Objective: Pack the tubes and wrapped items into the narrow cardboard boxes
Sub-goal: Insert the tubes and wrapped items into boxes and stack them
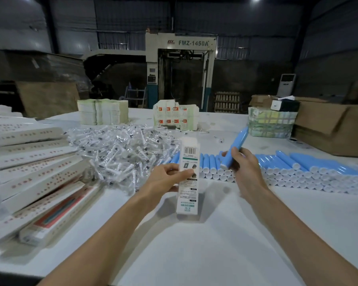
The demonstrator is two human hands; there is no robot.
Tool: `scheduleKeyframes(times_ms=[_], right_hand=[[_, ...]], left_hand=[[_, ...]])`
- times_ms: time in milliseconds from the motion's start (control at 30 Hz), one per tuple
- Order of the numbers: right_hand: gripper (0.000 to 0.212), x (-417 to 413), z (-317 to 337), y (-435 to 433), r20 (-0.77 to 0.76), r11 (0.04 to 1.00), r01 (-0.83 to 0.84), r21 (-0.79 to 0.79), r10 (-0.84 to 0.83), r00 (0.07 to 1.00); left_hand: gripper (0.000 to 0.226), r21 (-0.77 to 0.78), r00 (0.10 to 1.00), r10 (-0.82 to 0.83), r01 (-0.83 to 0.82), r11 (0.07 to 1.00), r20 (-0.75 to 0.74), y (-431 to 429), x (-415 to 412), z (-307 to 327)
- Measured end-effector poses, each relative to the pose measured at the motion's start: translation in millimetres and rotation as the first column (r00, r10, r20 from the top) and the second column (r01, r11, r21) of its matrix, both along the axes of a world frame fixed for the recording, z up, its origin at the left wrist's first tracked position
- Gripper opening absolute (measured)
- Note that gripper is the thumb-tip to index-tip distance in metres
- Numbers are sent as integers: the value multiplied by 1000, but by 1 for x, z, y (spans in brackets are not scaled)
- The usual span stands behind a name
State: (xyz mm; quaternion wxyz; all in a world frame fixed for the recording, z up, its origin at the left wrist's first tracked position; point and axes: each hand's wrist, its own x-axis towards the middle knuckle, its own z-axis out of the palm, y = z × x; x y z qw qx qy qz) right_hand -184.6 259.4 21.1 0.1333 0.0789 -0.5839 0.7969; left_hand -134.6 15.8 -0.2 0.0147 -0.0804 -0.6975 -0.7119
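Note:
My left hand (167,178) grips a narrow white cardboard box (188,195) standing upright on the white table (215,240), its barcode end up. To the right, my right hand (243,168) holds a blue tube (237,144) by its white-capped lower end, tilted up and away above the row of stacked blue tubes (298,168). A heap of clear-wrapped small items (122,149) lies behind and left of the box.
Filled or flat narrow boxes (33,174) are piled along the left edge. Stacks of flat cartons (102,114), (175,117) and a wrapped bundle (271,123) stand at the back. A large brown cardboard box (337,129) sits at the right.

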Motion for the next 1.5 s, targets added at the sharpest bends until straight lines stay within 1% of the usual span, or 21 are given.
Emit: scheduleKeyframes(times_ms=[67,133,200,300,400,533,600,667,733,800,867,933,1033,1067,1133,1167,1233,1267,1367,1433,1500], right_hand=[[17,11,6,4,-61,994,-42,-98,36,997],[18,16,16,3,-133,989,-61,-132,43,990],[19,20,26,1,-195,980,-86,-181,50,980],[41,21,39,-4,-236,966,-116,-229,60,970],[56,18,43,-5,-215,997,-62,-56,48,975],[59,17,48,3,-149,975,35,219,-2,989],[52,18,55,11,-130,943,34,330,9,992],[40,22,62,15,-99,897,-28,440,79,992],[33,26,68,13,-49,823,-107,558,161,986],[28,30,72,7,-20,755,-146,639,206,978],[25,34,76,2,-47,752,-115,650,190,981],[38,34,78,-4,-91,754,-49,656,143,986],[44,30,73,-12,-124,667,21,745,108,986],[40,28,70,-13,-128,668,28,744,101,987],[24,25,65,-15,-143,726,34,687,89,986],[21,26,64,-17,-149,757,35,653,82,985],[43,27,62,-23,-181,773,59,631,73,981],[47,25,60,-26,-219,762,95,641,62,974],[35,22,56,-36,-284,701,152,697,75,956],[40,19,52,-45,-289,670,159,725,86,954],[45,18,46,-57,-317,713,200,672,33,948]], left_hand=[[46,-33,999,-35,34,999,-17,7,5,0],[55,-74,997,-69,66,995,-41,13,9,0],[57,-112,992,-119,113,987,-50,19,14,1],[50,-155,983,-173,161,975,-66,26,21,3],[48,-147,976,-199,185,972,-89,30,25,5],[41,-131,968,-219,203,970,-122,28,24,3],[43,-130,968,-210,193,973,-139,27,21,1],[44,-120,968,-200,183,976,-152,27,19,-1],[44,-124,970,-180,160,979,-166,28,16,-2],[35,-135,970,-161,137,981,-183,26,14,-3],[29,-141,970,-145,119,983,-194,25,15,-3],[30,-146,971,-123,94,985,-205,25,16,-2],[36,-155,973,-76,42,987,-219,26,18,-2],[37,-162,973,-64,28,986,-221,25,19,-1],[34,-166,974,-43,5,986,-223,23,18,-1],[31,-164,973,-34,-4,987,-227,21,18,-1],[28,-165,971,-14,-26,986,-239,18,17,-2],[28,-172,969,1,-45,984,-249,17,16,-2],[30,-152,957,81,-127,980,-279,10,14,1],[29,-136,944,141,-188,973,-298,0,11,5],[33,-127,926,202,-253,959,-319,-11,9,8]])
